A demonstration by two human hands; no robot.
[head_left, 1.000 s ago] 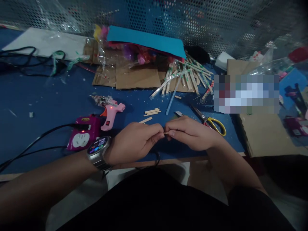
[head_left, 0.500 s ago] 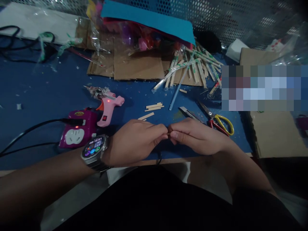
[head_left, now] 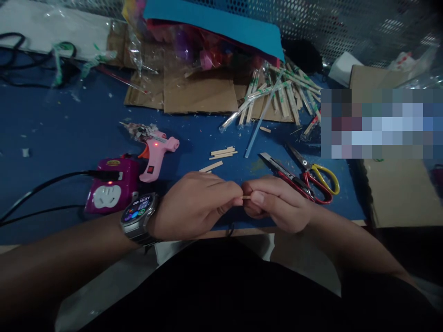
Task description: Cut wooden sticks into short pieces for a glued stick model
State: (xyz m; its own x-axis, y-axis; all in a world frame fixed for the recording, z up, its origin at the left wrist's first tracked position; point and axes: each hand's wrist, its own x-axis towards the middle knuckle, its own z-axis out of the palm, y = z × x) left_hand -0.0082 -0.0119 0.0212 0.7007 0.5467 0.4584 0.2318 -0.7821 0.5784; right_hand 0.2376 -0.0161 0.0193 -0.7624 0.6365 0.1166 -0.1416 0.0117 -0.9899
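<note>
Near the table's front edge, my left hand [head_left: 200,203] and my right hand [head_left: 277,200] pinch a small wooden stick [head_left: 246,197] between them. Only a short length of it shows in the gap; the fingers hide the rest. Several cut wooden stick pieces [head_left: 223,152] lie just beyond my left hand. To the right of them, a box cutter [head_left: 289,177] with its blade out and scissors [head_left: 316,177] with red and yellow handles lie close behind my right hand.
A pink glue gun [head_left: 157,154] with a lit light stands left, beside a purple power socket [head_left: 112,186] with cables. A clear glue stick [head_left: 258,133] lies near several wrapped chopsticks [head_left: 284,99]. Cardboard [head_left: 199,92] lies at the back, more cardboard [head_left: 398,193] at right.
My right hand has turned and shifted slightly down, with its thumb now on top. A bit more of the stick shows between the hands, and more of the box cutter is uncovered.
</note>
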